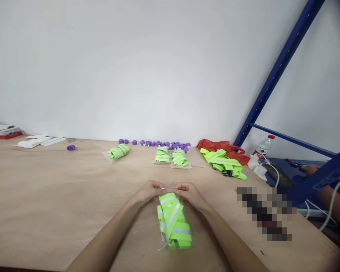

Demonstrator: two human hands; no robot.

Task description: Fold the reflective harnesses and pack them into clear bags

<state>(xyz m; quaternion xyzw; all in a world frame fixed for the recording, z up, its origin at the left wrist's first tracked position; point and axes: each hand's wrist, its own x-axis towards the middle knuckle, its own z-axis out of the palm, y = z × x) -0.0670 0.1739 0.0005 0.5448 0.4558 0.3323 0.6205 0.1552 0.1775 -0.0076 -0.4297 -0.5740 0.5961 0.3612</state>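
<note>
Desk (45, 196): wood, wide. Clear bag (174, 221) of hi-vis yellow-green straps lies centre, just ahead of the person, long axis running away from them, mouth at the far end. Left hand (149, 190) and right hand (190, 193) each pinch the red zip strip (170, 188) at that far mouth, one per corner, equally near, a short gap between them. Three filled bags (161, 155) sit further back.

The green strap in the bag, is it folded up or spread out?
Folded: the green strap lies bunched in overlapping loops inside the clear bag.
</note>
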